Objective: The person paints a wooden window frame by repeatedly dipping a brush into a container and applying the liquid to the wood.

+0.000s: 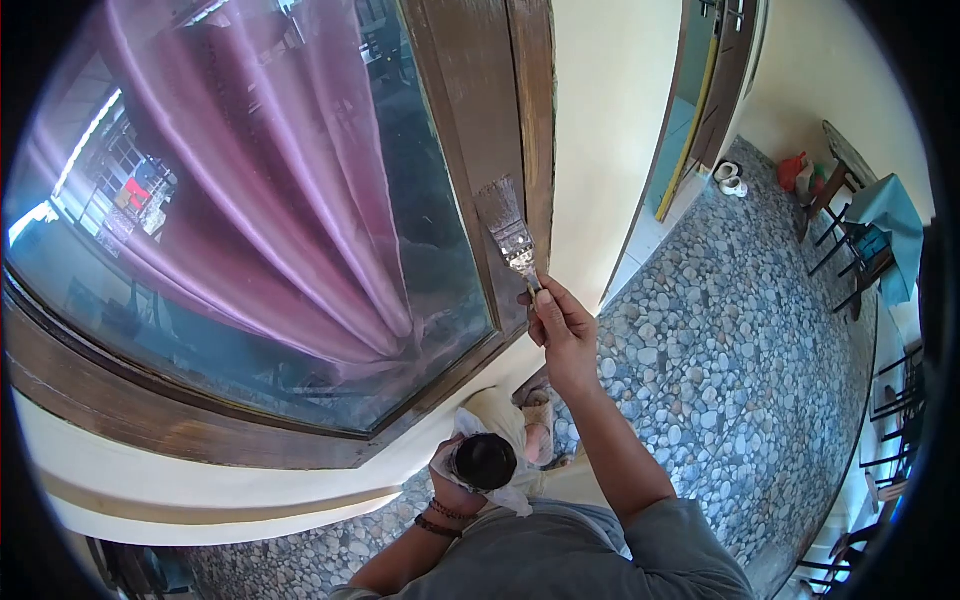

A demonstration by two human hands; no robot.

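My right hand (pixel 565 330) is closed around the handle of a paintbrush (pixel 512 235). The brush's bristles lie against the brown wooden window frame (pixel 478 110), on its right upright. Down by my body, my left hand (pixel 455 485) grips a small container of dark paint (pixel 484 461), wrapped in whitish plastic or cloth. Its opening faces up, and the fingers are partly hidden behind it. Behind the window glass (pixel 440 250) hangs a gathered pink curtain (pixel 290 200).
A cream wall (pixel 605 100) runs right of the frame, then a doorway with a brown door (pixel 722 90). On the pebble-patterned floor (pixel 700 340) stand white shoes (pixel 731 180), a red bag (pixel 792 172) and a chair with a teal cloth (pixel 888 225). More dark chairs line the right edge.
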